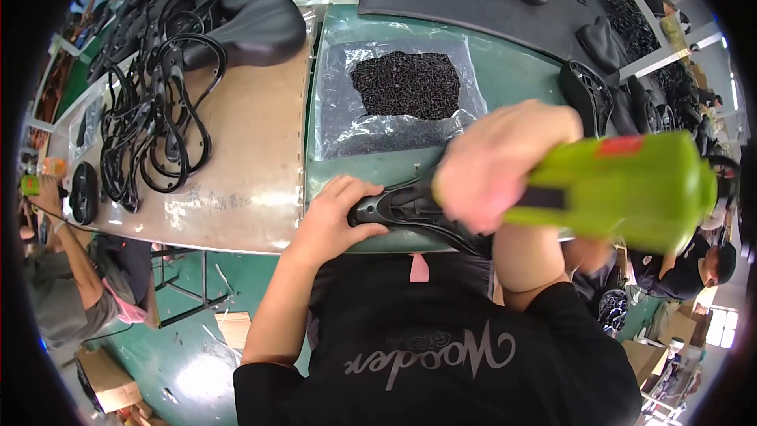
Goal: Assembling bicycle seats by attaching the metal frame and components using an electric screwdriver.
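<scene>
Black plastic bicycle saddle [406,202], at frame centre, is pinched at its narrow end by the left hand [334,209]. With the lime-green cylindrical power tool [635,189] gripped in the right hand [505,159], firm bracing is advised.

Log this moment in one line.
left hand: holding left end of long black plastic saddle piece | right hand: gripping blurred bright-green power tool | green tabletop: small black pieces, clear plastic around them

Workshop | piled bicycle saddles [264,29] | heap of screws [406,85] | green power tool [631,193] | co-workers nearby [67,315]
</scene>
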`<state>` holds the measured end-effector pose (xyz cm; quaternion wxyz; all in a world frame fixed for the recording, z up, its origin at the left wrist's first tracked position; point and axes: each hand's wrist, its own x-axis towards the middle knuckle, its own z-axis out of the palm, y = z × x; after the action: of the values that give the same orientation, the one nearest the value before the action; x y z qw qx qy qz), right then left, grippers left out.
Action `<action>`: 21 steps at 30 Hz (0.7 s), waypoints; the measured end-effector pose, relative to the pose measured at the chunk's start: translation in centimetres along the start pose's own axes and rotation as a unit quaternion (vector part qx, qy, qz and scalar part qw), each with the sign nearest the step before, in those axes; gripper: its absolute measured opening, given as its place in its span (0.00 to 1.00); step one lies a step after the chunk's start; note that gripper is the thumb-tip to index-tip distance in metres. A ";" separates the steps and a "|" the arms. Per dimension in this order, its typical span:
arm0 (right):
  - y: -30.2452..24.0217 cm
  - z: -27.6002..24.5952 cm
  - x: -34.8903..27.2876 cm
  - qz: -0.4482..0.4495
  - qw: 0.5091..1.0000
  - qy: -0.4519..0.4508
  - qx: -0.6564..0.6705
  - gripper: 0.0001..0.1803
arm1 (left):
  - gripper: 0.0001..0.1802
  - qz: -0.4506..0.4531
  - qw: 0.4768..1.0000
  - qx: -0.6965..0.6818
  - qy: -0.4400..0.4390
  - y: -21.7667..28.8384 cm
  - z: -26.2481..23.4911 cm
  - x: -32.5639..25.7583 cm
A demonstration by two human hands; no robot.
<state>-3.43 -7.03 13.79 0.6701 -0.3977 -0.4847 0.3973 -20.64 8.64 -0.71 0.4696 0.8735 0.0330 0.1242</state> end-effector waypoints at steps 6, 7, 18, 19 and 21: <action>-0.2 -5.7 -6.5 -0.171 0.985 -0.002 0.013 0.40 | 0.21 -0.031 0.998 -0.016 -0.059 -1.5 -3.5 1.3; 0.1 -5.3 -7.3 -0.160 0.985 0.068 -0.017 0.39 | 0.19 -0.013 0.998 0.012 -0.058 -1.3 -4.2 2.9; 2.6 -4.9 -9.5 -0.124 0.983 0.132 -0.016 0.40 | 0.08 0.013 0.946 0.309 -0.094 -3.9 0.3 18.9; 2.7 -4.8 -9.7 -0.113 0.983 0.147 -0.017 0.40 | 0.08 -0.020 0.945 0.305 -0.113 -3.5 0.3 18.9; 2.9 -4.8 -10.0 -0.113 0.984 0.135 -0.026 0.40 | 0.08 -0.019 0.947 0.300 -0.112 -3.7 0.6 18.7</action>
<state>-1.37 -15.83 6.78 0.7592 -0.4076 -0.4420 0.2491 -2.19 13.49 -0.63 0.1885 0.9815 0.0327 0.0006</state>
